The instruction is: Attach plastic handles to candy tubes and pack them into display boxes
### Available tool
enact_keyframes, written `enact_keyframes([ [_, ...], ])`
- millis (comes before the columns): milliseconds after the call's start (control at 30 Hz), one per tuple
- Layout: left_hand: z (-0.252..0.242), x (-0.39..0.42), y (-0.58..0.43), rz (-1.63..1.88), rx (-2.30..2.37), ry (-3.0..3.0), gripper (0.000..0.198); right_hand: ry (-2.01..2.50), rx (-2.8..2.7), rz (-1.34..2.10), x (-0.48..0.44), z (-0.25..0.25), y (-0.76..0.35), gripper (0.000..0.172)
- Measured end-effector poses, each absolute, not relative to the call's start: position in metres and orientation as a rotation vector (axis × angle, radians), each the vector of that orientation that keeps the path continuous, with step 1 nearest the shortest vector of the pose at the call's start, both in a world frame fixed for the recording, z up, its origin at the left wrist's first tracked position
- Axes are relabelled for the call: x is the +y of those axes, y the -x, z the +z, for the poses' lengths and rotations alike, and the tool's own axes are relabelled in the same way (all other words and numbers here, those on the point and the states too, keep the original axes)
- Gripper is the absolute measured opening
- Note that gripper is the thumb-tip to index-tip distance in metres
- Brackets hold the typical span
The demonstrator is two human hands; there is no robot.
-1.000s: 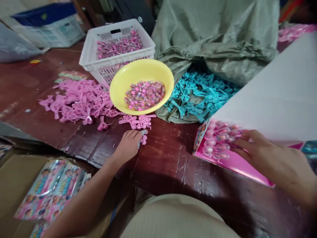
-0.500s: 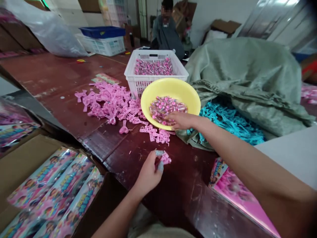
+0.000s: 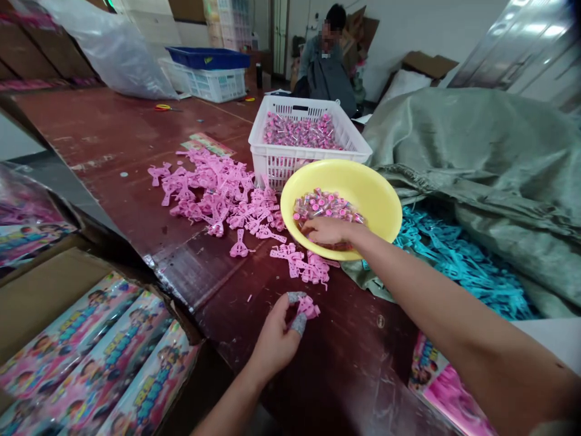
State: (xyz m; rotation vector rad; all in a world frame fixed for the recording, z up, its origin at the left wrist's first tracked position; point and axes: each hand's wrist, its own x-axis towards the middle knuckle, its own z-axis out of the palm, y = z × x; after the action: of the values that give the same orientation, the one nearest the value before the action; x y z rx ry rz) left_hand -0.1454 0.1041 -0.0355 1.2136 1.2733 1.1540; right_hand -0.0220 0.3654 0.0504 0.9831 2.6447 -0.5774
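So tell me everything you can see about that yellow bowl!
It is a round, shallow yellow plastic bowl, smooth and shiny, with a plain rounded rim. Inside lies a heap of small clear tubes with pink caps. The person's right hand reaches over the near rim, its fingers down among them. The bowl stands beside a grey-green sack, just in front of a white plastic crate. It may touch the crate, but I cannot tell.

Head-worn view, looking forward and down, close over tabletop
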Motion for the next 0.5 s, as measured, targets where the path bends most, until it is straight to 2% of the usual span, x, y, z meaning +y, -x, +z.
enact_keyframes([
  [167,-0.027,0.115,0.143,1.148,1.218,-1.046,0.028,-1.043,2.522,-0.584,0.368,0.060,0.001,0.019],
  [267,-0.022,0.115,0.141,1.137,1.197,-0.983,0.031,-1.109,2.526,-0.584,0.369,0.065,-0.002,0.026],
  [433,-0.016,0.109,0.137,1.116,1.165,-0.761,0.040,-1.281,2.514,-0.579,0.364,0.054,0.035,0.026],
  [500,-0.013,0.107,0.137,1.124,1.174,-0.715,0.039,-1.334,2.488,-0.563,0.360,0.049,0.052,0.033],
])
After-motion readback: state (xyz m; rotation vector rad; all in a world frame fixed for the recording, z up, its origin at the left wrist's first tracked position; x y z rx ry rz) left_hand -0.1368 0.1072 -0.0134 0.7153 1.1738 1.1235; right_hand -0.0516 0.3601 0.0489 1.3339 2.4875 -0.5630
